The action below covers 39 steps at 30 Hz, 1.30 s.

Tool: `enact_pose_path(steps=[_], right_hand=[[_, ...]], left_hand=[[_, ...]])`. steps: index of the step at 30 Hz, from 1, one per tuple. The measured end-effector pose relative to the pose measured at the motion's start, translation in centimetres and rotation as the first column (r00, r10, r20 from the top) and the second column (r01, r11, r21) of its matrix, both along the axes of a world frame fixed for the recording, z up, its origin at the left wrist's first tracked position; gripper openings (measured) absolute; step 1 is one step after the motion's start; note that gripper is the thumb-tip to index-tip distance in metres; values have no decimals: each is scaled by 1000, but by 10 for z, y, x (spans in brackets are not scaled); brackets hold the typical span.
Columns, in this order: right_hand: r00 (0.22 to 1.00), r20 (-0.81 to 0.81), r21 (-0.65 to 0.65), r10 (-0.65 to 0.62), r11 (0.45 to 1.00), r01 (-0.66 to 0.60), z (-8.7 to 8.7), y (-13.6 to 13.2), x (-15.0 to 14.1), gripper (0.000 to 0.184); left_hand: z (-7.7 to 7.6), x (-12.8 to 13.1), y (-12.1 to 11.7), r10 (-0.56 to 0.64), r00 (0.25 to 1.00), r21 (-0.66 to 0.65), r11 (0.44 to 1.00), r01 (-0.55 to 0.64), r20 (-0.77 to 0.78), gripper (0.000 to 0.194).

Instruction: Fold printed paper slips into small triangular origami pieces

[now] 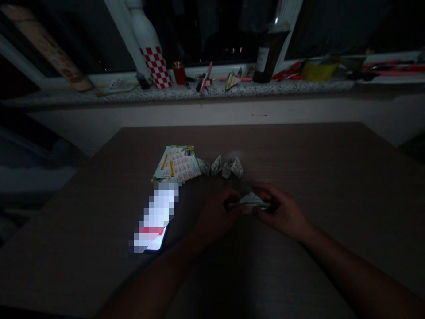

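Note:
Between my two hands is a small piece of folded paper (pixel 251 200), printed, with a peaked top edge. My left hand (pixel 223 212) pinches its left end, thumb in front and fingers behind. At the right end my right hand (pixel 280 208) grips it the same way. Just beyond, several small folded paper shapes (pixel 216 165) stand in a row on the table. Left of them lies a stack of printed paper sheets (pixel 181 166) with green borders. A phone (pixel 154 217) with a lit, blurred screen lies below the stack.
The brown table (pixel 299 155) ends at a wall under a granite window sill (pixel 195 94). On the sill are a white bottle with red checks (pixel 156 62), a dark bottle (pixel 265 62), a red jar (pixel 179 73), pens (pixel 206 77) and a patterned tube (pixel 56 53). The room is dim.

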State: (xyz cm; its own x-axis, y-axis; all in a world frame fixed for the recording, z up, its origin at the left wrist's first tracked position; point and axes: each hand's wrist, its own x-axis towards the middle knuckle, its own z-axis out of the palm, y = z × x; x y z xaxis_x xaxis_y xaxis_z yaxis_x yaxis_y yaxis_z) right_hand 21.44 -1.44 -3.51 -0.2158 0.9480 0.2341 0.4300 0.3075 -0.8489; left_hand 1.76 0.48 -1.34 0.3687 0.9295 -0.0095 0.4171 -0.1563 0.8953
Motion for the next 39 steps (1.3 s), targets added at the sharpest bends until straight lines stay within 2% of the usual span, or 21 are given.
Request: enact_pose_path(steps=[4,8,12,17,23,32,39], right_hand=[[998,-54,6,-27,1000,28,0,1,3,45],[997,-74,12,-30,999,31,-3,0,3,46],[1000,-12,54,-24,998,24,0,-2,-1,46],[995,96,119,-36,993,24,6,-7,-8,49],[993,111,118,-31,993,17,10,-8,-10,53],[994,-17,144,-111,983,113,8,-3,3,39],[993,-65,123,-96,987,104,8,-3,3,37]], left_hand=[[-1,-3,2,32,999,-18,999,-32,26,16],[-1,-1,1,8,999,-32,999,-7,40,16],[0,3,-1,-17,1000,-30,999,18,24,23],[-1,6,-3,-49,999,5,999,49,-12,18],[3,7,-3,-79,997,57,995,81,-25,17],[9,0,-3,-7,999,36,999,8,-32,19],[9,-1,-2,-24,998,17,1000,25,-50,23]])
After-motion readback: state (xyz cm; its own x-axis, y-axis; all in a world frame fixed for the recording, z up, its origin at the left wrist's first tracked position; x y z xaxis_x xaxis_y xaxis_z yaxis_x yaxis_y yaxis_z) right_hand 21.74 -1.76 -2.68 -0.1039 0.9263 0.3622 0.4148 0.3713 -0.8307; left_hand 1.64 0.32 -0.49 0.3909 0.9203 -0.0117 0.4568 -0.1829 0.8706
